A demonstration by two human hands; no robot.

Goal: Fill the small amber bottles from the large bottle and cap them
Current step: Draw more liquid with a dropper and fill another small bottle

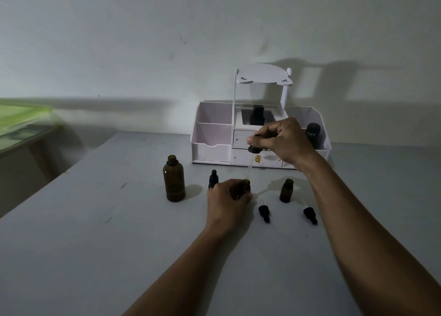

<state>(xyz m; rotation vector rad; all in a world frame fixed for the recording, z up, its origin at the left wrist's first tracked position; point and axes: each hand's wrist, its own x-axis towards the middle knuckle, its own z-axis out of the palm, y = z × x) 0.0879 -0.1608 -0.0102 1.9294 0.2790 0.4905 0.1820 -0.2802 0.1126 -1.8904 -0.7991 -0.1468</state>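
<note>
Dropper (254,149) stands near-upright (bulb up), tip at the small amber bottle (246,186).

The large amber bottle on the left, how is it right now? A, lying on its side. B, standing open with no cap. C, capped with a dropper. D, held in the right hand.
B: the large amber bottle stands upright on the table, its threaded neck bare, while the right hand pinches a dropper.

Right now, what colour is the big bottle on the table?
The big bottle is amber brown; head view.
</note>
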